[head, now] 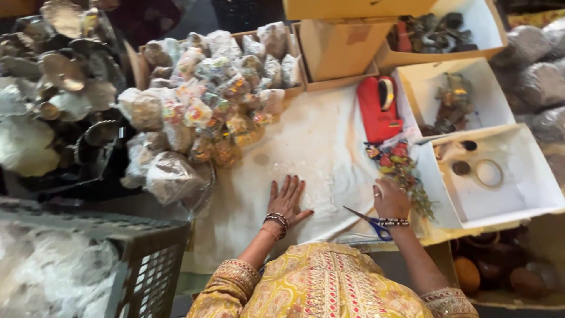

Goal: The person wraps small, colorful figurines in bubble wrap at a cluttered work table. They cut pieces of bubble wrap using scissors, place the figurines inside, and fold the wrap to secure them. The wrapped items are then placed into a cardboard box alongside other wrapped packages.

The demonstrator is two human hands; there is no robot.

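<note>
My left hand (286,200) lies flat, fingers spread, on a clear plastic sheet (312,182) over the white cloth (318,135). My right hand (390,199) is curled at the near edge of a heap of small colourful trinkets (397,162); what its fingers hold is hidden. Blue-handled scissors (369,222) lie on the cloth just under my right wrist, touching neither hand. Both wrists wear bangles.
A pile of clear-wrapped packets (206,106) fills the far left of the cloth. Beyond and to the right stand cardboard boxes (338,50), a red object (376,109) and white boxes (512,194) with small metal items. A grey crate (147,259) sits near left, silvery metal pieces (65,76) far left.
</note>
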